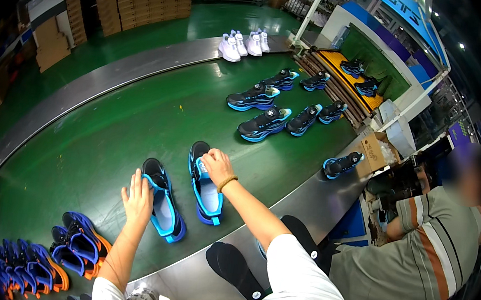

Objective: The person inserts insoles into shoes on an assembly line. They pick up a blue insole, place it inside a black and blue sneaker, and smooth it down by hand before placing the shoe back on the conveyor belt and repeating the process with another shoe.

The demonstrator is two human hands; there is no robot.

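Two black sneakers with bright blue trim stand side by side in front of me, toes pointing away. My left hand (139, 198) lies along the collar of the left sneaker (165, 212), its fingers stretched out and touching the shoe's side. My right hand (217, 167), with a band at the wrist, has its fingers curled onto the tongue of the right sneaker (209, 198). Pale grey linings show inside both shoes. Closer to my body, a black insole (234, 268) rests over the metal edge, and another black insole (297, 233) is partly covered by my right arm.
The green conveyor belt (119, 128) carries black-and-blue sneakers (263, 124) farther off and blue-and-orange shoes (81, 243) at lower left. White sneakers (232, 46) stand on the far metal rim. At right, a co-worker (417, 250) sits beside an open cardboard box (373, 154).
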